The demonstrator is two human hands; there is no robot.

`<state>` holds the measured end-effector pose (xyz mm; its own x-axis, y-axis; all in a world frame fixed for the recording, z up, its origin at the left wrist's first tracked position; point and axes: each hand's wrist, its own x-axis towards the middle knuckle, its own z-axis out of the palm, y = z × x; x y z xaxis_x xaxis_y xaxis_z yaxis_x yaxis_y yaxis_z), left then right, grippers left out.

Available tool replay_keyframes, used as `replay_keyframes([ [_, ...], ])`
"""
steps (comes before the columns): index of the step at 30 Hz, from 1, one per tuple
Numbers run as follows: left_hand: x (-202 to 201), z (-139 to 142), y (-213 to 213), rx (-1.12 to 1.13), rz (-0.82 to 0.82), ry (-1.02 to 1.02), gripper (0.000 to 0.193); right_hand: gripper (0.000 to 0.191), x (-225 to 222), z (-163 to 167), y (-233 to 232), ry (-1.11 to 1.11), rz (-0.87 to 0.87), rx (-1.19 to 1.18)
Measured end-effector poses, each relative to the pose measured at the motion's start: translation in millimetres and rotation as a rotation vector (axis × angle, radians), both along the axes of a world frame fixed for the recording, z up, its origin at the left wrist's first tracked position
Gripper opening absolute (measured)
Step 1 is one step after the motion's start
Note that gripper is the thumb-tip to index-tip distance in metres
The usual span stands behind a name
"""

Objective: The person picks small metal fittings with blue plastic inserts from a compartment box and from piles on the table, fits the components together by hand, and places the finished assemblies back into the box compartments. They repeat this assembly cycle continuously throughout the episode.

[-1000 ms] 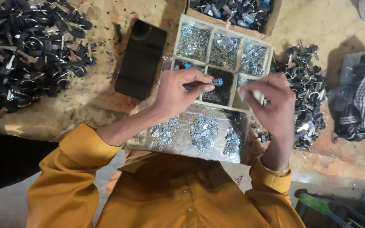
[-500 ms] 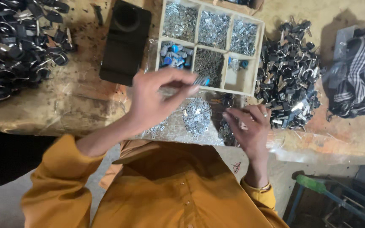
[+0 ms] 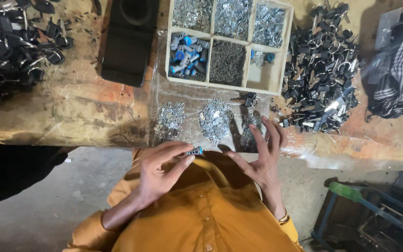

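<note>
A small blue-tipped metal part [image 3: 195, 151] sits pinched in the grip of the left hand [image 3: 162, 169], over the lap at the counter [image 3: 85, 109] edge. At three o'clock from it the right hand [image 3: 262, 156] is spread, grip apart and holding nothing, fingertips over a pile of silver pieces [image 3: 214, 120]. At twelve o'clock stands a wooden compartment tray [image 3: 227, 87]; black key heaps [image 3: 320, 70] lie at two o'clock.

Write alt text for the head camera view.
A person in an orange shirt pinches a small blue-tipped metal part in the left hand; the open right hand reaches over small silver metal pieces, below a compartmented wooden tray on a worn workbench.
</note>
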<state>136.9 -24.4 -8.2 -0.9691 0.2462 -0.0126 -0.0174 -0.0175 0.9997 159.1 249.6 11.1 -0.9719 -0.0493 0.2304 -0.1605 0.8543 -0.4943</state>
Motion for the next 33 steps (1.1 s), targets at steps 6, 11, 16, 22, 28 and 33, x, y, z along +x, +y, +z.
replay_keyframes([
  [6,14.1,-17.6,9.4,-0.131,0.021,0.033,0.023,0.04,11.9,-12.5,-0.1,0.156,0.191,0.156],
  [11,21.9,-26.0,15.9,-0.078,0.078,0.071,0.023,0.028,27.8,-7.5,-10.4,0.101,0.147,0.011],
  [16,31.6,-29.3,18.1,-0.126,0.092,-0.014,0.024,0.026,30.7,-2.8,-49.1,0.022,-0.004,-0.151],
  [22,35.6,-29.3,10.3,-0.189,0.091,-0.01,0.025,0.025,23.0,10.3,-79.0,-0.161,0.073,-0.388],
  [28,34.9,-29.8,4.1,-0.175,0.07,0.139,0.025,0.034,17.6,9.3,-91.4,-0.197,-0.082,-0.387],
  [33,33.6,-32.7,3.9,-0.196,0.067,0.237,0.023,0.022,25.0,-2.9,-85.6,-0.081,0.006,-0.183],
])
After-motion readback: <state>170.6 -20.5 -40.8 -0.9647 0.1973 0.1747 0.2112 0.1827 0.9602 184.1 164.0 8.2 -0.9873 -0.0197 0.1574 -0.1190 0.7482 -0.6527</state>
